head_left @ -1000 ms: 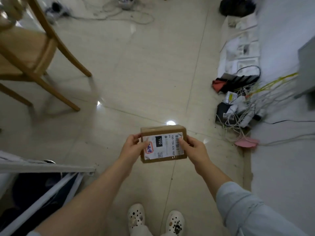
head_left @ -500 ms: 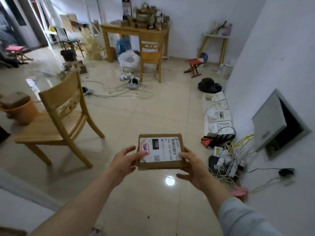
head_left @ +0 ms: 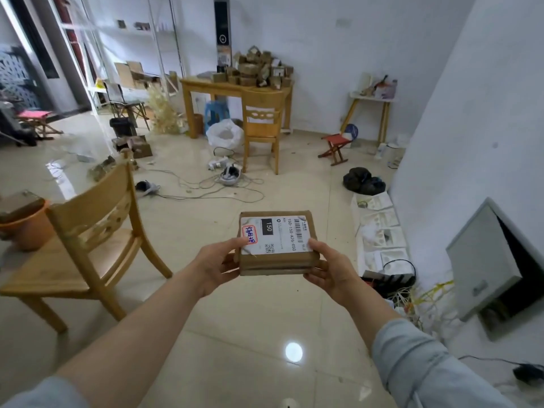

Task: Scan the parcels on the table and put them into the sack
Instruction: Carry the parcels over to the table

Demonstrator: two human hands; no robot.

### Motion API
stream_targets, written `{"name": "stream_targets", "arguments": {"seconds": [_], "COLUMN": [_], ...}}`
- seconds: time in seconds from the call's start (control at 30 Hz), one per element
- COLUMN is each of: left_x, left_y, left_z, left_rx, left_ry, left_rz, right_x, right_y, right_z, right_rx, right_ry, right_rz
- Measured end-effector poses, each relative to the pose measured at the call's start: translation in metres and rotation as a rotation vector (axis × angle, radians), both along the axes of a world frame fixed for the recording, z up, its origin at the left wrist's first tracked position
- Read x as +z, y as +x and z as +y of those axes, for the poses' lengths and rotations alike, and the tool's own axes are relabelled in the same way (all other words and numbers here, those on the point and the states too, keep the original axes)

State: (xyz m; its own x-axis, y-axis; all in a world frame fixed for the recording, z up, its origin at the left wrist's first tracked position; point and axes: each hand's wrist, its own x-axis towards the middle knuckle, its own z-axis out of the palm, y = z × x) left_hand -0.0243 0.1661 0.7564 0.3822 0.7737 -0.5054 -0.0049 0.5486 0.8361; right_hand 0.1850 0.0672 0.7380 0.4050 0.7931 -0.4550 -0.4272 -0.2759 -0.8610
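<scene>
A flat brown cardboard parcel (head_left: 276, 254) with a white shipping label, a barcode and a red stamp is held level in front of me. My left hand (head_left: 217, 263) grips its left edge, thumb on top. My right hand (head_left: 329, 269) grips its right edge, thumb on the label's corner. Far across the room stands a wooden table (head_left: 206, 85) piled with several brown parcels (head_left: 256, 70). A white sack (head_left: 225, 134) sits open on the floor beside that table.
A wooden chair (head_left: 85, 245) stands close on my left, with an orange bucket (head_left: 28, 228) behind it. Another chair (head_left: 260, 125) stands at the table. Cables and devices (head_left: 223, 178) lie on the floor ahead. Black bags (head_left: 363, 179), white trays and an open wall box (head_left: 485, 260) line the right wall.
My view has lifted from the floor to the room, and the table and sack have come into sight. Both hands keep hold of the parcel, now held further out and level.
</scene>
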Motion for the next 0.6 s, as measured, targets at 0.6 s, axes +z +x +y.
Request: {"name": "stream_targets", "arguments": {"seconds": [0.6], "left_x": [0.022], "left_y": [0.242], "left_z": [0.300], "left_rx": [0.054], "left_ry": [0.044], "left_rz": [0.016], "right_x": [0.016], "right_y": [0.244], "right_z": [0.310], "right_rx": [0.003], "right_ry": [0.054], "right_rz": [0.017]}}
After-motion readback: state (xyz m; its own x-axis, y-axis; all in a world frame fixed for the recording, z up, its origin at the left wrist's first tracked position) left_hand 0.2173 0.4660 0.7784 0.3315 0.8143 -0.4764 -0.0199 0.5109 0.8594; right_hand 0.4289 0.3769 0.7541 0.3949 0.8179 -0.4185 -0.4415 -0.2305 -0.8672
